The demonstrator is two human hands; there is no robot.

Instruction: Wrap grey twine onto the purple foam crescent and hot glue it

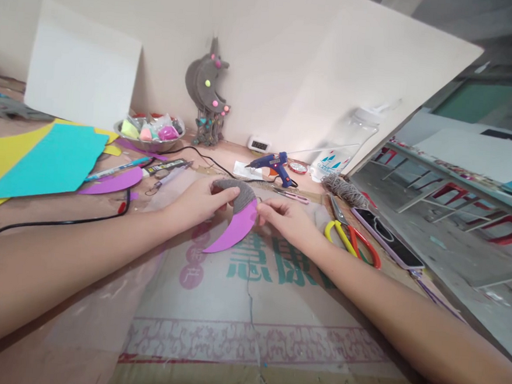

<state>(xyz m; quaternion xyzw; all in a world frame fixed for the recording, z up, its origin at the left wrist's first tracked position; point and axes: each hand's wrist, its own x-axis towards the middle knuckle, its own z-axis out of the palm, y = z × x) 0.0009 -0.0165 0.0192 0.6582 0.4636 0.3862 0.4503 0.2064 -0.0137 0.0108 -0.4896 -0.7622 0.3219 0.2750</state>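
A purple foam crescent (pixel 236 228) is held up over the plastic-covered work surface, its upper part wrapped in grey yarn (pixel 243 197). My left hand (pixel 209 200) grips the wrapped end, thumb on top of the yarn. At the crescent's right edge, my right hand (pixel 283 216) is pinched, seemingly on the grey yarn strand, which is too thin to make out clearly there. A loose strand hangs below the crescent across the plastic sheet (pixel 195 305). Behind the hands lies a blue glue gun (pixel 275 165).
Scissors (pixel 351 237), a phone (pixel 386 237) and a grey yarn bundle (pixel 346 191) lie at the right. Coloured foam sheets (pixel 47 163) and a black cable (pixel 61 223) are on the left. A bowl of clay (pixel 148 143) and a hanging moon ornament (pixel 208 86) are at the back.
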